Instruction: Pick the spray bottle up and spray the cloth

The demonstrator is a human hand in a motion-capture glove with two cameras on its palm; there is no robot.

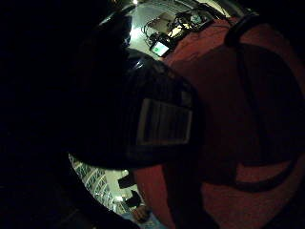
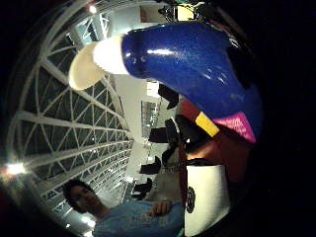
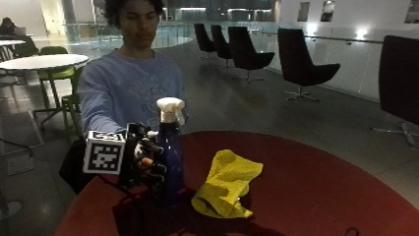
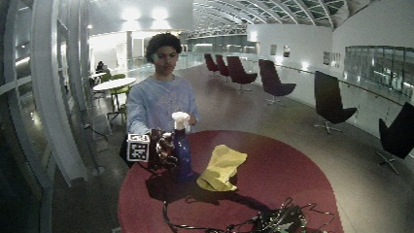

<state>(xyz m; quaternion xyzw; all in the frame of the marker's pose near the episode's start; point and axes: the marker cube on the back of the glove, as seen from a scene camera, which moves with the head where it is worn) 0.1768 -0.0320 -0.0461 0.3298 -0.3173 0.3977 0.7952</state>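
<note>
the person stands behind the round red table [image 3: 314,167] with the gloved right hand [image 3: 145,164] wrapped around the body of the blue spray bottle [image 3: 170,157], fingers curled onto its side; the bottle is upright near the table's edge, and from where i stand i can't quite tell whether its base is touching the top or just lifted off it. the yellow cloth [image 3: 227,183] lies just beside it, bunched and partly propped up into a soft peak. what could go wrong: the hand sits low on the body, well under the white trigger head [image 3: 170,109], so i'd guess it has to shift upward to reach the trigger, and the bottle could tip or slide during that regrip since it is tall and narrow. the nozzle's direction is hard to read here, so a squeeze now might wet the table and miss the cloth altogether. the bottle looks like glossy, hard plastic, a deep speckled blue in the thumb side palm view [image 2: 197,64], smooth and curved, tapering to a matte white neck; a smooth skin like that gives fingers little to catch on. the cloth looks thin and limp, with creased folds, and the tabletop reads as flat and dull red.
</note>
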